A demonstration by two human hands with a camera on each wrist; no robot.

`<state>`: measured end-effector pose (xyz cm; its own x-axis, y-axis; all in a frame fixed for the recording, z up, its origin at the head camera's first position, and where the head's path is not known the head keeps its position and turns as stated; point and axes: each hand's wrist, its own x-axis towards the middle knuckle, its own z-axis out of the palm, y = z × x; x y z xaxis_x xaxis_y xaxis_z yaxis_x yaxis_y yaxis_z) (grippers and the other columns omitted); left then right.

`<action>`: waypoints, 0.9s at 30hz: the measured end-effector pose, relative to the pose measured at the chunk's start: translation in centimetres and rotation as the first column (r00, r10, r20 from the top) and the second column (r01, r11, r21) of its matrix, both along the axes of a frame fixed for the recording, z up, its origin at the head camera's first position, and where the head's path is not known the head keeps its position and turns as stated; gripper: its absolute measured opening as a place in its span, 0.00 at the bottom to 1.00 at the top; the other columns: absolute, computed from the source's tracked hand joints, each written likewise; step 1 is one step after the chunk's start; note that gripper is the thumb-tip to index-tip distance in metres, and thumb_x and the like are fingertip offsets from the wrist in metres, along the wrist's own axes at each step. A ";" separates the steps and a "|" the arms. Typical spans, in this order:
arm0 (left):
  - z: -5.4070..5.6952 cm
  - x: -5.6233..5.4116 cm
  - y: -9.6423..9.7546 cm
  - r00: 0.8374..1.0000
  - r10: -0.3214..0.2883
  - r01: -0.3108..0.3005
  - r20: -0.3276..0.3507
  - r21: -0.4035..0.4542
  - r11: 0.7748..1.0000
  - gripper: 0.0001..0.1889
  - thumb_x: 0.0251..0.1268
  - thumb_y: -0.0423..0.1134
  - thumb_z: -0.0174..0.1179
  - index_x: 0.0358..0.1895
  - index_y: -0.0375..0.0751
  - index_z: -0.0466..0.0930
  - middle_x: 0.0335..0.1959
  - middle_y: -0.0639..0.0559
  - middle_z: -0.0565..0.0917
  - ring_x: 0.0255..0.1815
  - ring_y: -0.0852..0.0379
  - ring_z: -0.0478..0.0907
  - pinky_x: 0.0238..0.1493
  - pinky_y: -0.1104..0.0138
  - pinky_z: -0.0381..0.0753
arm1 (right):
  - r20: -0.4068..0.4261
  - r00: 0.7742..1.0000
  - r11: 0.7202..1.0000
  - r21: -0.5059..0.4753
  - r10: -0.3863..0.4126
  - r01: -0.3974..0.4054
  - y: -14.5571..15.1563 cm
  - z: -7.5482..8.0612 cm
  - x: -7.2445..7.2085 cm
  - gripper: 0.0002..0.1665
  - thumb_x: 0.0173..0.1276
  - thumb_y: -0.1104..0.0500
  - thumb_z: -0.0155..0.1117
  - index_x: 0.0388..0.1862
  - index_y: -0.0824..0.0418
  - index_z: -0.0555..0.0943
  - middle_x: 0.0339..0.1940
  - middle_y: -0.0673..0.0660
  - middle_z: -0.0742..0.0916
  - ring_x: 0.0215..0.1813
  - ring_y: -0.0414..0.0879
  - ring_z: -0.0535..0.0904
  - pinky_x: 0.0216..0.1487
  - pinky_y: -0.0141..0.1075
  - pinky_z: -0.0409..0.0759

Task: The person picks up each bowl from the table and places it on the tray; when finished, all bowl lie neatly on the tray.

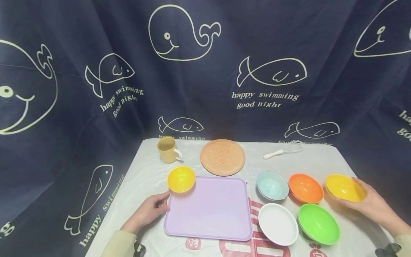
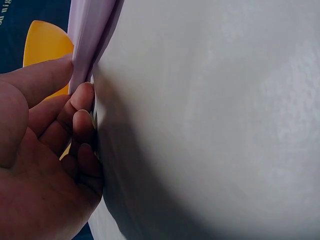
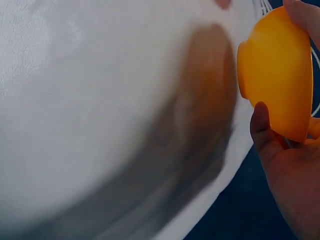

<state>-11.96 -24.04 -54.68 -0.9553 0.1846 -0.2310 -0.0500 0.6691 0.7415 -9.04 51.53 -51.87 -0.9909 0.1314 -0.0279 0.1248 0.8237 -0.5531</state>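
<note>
At the left side of the purple tray (image 1: 208, 210), my left hand (image 1: 151, 210) pinches the rim between thumb and fingertips. The left wrist view shows that tray edge (image 2: 92, 35) at my thumb, the other fingers curled beneath. A small yellow bowl (image 1: 181, 179) overlaps the tray's upper left corner. At the far right, my right hand (image 1: 370, 201) grips a yellow bowl (image 1: 345, 187) by its side. The right wrist view has this bowl (image 3: 280, 75) with thumb and fingers spread around it, its shadow on the table beside it.
Left of the gripped bowl are an orange bowl (image 1: 306, 188), a light blue bowl (image 1: 273, 186), a white bowl (image 1: 278, 224) and a green bowl (image 1: 319, 223). A mug (image 1: 167, 150), a round brown mat (image 1: 223, 157) and a whisk (image 1: 282, 151) lie along the back.
</note>
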 end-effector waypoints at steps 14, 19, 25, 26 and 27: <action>-0.2 0.0 -0.2 1.000 0.000 0.000 -0.005 -0.004 1.000 0.34 0.65 0.42 0.72 0.75 0.44 0.74 0.28 0.55 0.77 0.32 0.56 0.73 0.31 0.67 0.78 | -0.085 0.996 0.999 -0.012 0.028 -0.029 -2.1 3.6 -0.2 0.69 0.63 0.45 0.80 0.82 0.77 0.45 0.70 0.88 0.61 0.66 0.83 0.59 0.63 0.80 0.57; -0.2 0.0 -0.1 1.000 0.005 -0.005 -0.004 -0.008 1.000 0.34 0.65 0.41 0.72 0.75 0.44 0.74 0.28 0.55 0.76 0.32 0.56 0.73 0.31 0.66 0.78 | -0.079 0.995 0.998 0.002 0.060 -0.060 -5.0 5.6 -0.6 0.70 0.61 0.46 0.81 0.81 0.77 0.47 0.69 0.88 0.62 0.64 0.80 0.61 0.57 0.77 0.64; 0.0 0.1 0.0 1.000 0.005 -0.005 -0.007 -0.007 1.000 0.33 0.66 0.40 0.71 0.74 0.43 0.75 0.28 0.55 0.76 0.32 0.56 0.73 0.31 0.66 0.78 | -0.111 0.982 0.988 -0.014 0.153 -0.155 -8.9 6.7 -1.1 0.67 0.58 0.49 0.84 0.81 0.74 0.52 0.70 0.83 0.66 0.64 0.76 0.66 0.62 0.49 0.74; 0.0 0.1 0.0 1.000 0.006 -0.006 -0.004 -0.005 1.000 0.33 0.66 0.40 0.71 0.74 0.43 0.75 0.28 0.55 0.76 0.32 0.56 0.73 0.31 0.66 0.78 | -0.125 0.978 0.985 -0.020 0.169 -0.173 -9.5 6.9 -1.2 0.67 0.56 0.50 0.85 0.81 0.74 0.54 0.70 0.81 0.68 0.63 0.74 0.67 0.61 0.39 0.73; 0.1 0.1 0.0 1.000 0.006 -0.006 -0.001 -0.004 1.000 0.33 0.66 0.40 0.71 0.75 0.43 0.75 0.28 0.55 0.76 0.32 0.56 0.74 0.32 0.66 0.78 | -0.136 0.973 0.981 -0.029 0.186 -0.192 -10.3 7.0 -1.3 0.66 0.55 0.51 0.86 0.81 0.74 0.55 0.70 0.81 0.68 0.64 0.74 0.67 0.60 0.37 0.72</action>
